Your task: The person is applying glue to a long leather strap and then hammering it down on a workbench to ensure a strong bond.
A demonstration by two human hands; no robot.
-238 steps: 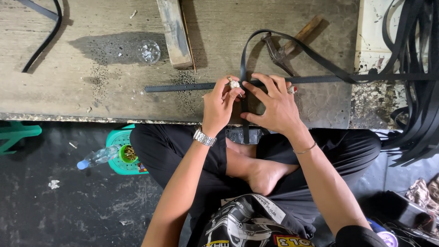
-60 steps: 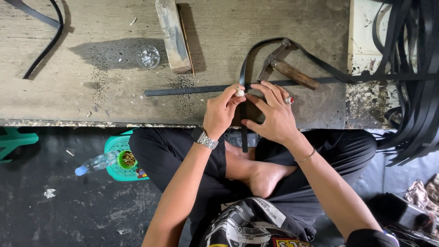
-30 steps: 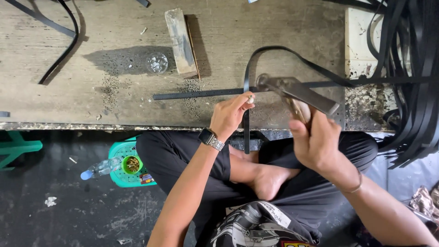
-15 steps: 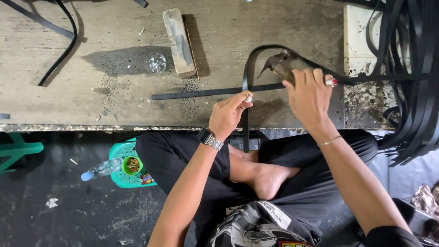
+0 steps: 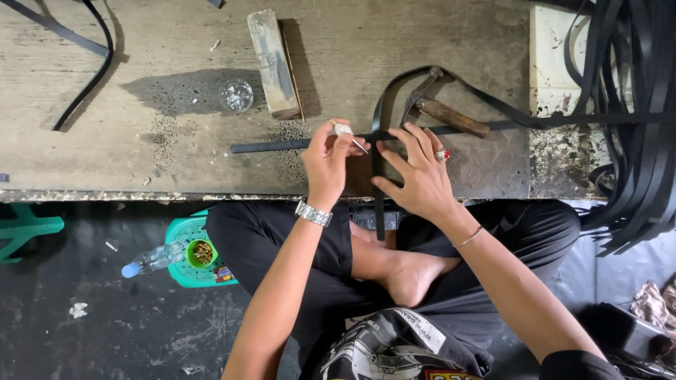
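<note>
Left hand: my left hand (image 5: 329,167) pinches a small pale tool (image 5: 345,132) over the black strap (image 5: 282,146).
Right hand: my right hand (image 5: 417,177), fingers spread, presses the strap crossing.
Hammer: the hammer (image 5: 440,107) lies just beyond the strap.

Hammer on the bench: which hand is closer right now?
Right. The right hand lies spread on the black strap just below the hammer, fingertips almost at its head. The left hand pinches a small tool farther left.
</note>
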